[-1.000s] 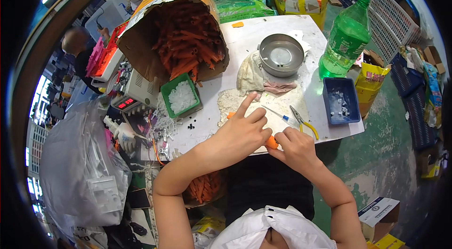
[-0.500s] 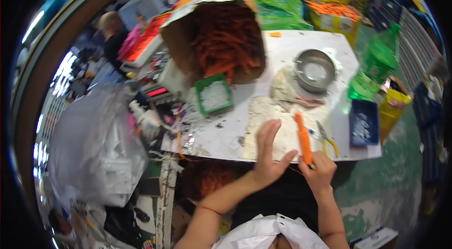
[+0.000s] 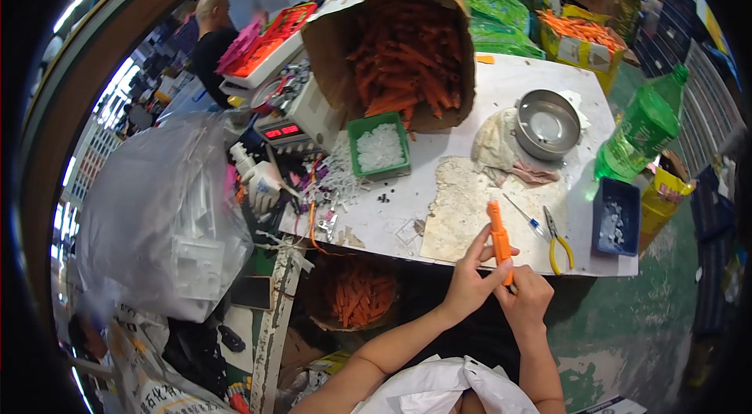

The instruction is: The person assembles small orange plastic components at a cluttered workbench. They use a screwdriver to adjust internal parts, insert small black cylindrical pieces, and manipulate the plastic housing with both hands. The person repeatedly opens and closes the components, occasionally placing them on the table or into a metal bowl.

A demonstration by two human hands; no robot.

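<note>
A slim orange plastic piece point(image 3: 499, 235) stands between my two hands at the table's front edge, its narrow end pointing away from me. My left hand point(image 3: 472, 281) is closed around its near half from the left, fingers and thumb on it. My right hand point(image 3: 526, 300) pinches its lower end, whose tip is hidden by the fingers. Just beyond, on a stained pale sheet point(image 3: 450, 214), lie yellow-handled pliers point(image 3: 561, 249) and a thin screwdriver-like tool point(image 3: 535, 223) with a blue part.
A big carton point(image 3: 329, 54) of orange pieces lies open at the back. A green tray point(image 3: 392, 172) holds clear bits. Around the sheet are a metal bowl point(image 3: 548, 151), a rag point(image 3: 495, 144), a green bottle point(image 3: 646, 128) and a blue bin point(image 3: 616, 248). A grey plastic bag point(image 3: 149, 218) bulges at left.
My left hand, open with its fingers spread half a second ago, has moved right and closed on the orange piece. My right hand keeps its grip. The view has shifted slightly.
</note>
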